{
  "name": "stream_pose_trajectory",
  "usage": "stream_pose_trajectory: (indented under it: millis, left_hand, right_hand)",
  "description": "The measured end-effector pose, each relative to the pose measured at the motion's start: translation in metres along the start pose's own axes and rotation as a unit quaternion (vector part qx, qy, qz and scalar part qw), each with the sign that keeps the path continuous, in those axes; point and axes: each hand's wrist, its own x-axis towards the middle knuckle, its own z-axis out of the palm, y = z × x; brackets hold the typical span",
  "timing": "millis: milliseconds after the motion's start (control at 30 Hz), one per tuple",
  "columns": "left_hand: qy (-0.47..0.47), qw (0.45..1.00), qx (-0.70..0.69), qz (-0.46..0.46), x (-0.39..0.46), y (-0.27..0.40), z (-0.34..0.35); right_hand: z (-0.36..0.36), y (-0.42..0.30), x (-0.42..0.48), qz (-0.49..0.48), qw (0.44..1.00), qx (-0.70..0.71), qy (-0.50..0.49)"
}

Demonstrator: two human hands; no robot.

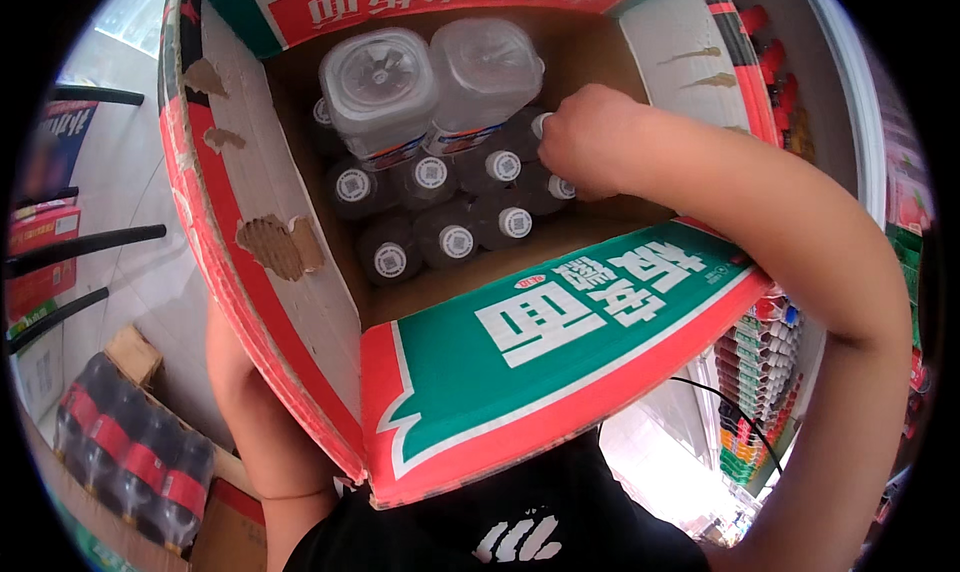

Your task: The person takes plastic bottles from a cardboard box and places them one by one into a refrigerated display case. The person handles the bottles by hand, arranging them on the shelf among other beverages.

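Observation:
An open cardboard box point(555, 347), red, green and white with printed writing, stands in front of my chest. Inside are several dark bottles with white caps point(457, 242) in rows. Two clear plastic containers point(379, 84) rest on top of the bottles towards the far side. My right hand point(585, 143) reaches into the box from the right, its fingers at the white caps of bottles on that side; whether it grips one is hidden. The box's left wall covers my left hand; only that forearm shows.
Shrink-wrapped dark bottles with red labels point(135, 459) stand at the lower left, beside a cardboard box point(229, 527). Black bars point(86, 248) jut in at the left. Shelves of packed goods point(757, 377) run along the right. The box's left wall is torn.

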Motion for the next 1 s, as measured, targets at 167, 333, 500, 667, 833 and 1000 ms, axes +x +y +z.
stream_pose_trajectory:
  millis: [167,333,500,667,833,1000]
  left_hand:
    - [-0.102,0.969,0.177,0.142,-0.005,-0.008,-0.009]
    - [-0.121,0.956,0.191,0.185,0.009,-0.027,-0.042]
    - [-0.182,0.949,0.19,0.174,0.01,-0.029,-0.048]
    - [-0.181,0.957,0.162,0.155,0.007,-0.023,-0.038]
    - [-0.192,0.952,0.164,0.173,0.007,-0.02,-0.041]
    - [-0.197,0.948,0.193,0.159,0.009,-0.025,-0.05]
  right_hand:
    - [0.022,-0.018,0.025,-0.003,0.998,0.039,-0.046]
    - [0.031,-0.022,0.044,0.033,0.998,0.061,-0.01]
    - [0.032,-0.027,0.036,-0.041,0.999,0.016,-0.029]
    - [0.036,-0.028,0.027,-0.058,0.997,0.033,-0.033]
    - [0.032,-0.028,0.032,-0.06,0.997,0.024,-0.042]
    - [0.012,-0.029,0.019,-0.023,0.999,0.037,-0.032]
